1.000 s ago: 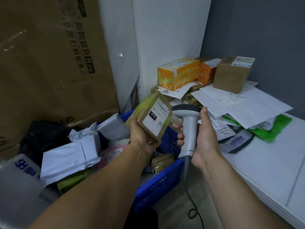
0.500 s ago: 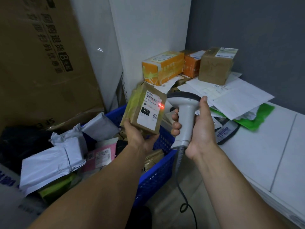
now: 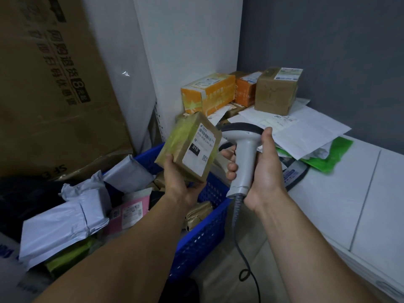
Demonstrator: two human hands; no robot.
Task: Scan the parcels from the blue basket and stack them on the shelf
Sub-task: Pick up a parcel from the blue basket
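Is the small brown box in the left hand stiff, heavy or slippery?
Probably stiff: the small brown box shows sharp corners. Likely light: the left hand alone holds its lower end. Its glossy tape may be slippery.

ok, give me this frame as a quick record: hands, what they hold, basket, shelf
left hand: grips brown parcel from below
label: faces the scanner, no red light visible on it
right hand: grips scanner by its handle
blue basket: holds grey mailers, pink mailer
shelf: orange boxes and brown box at back corner, white papers in front
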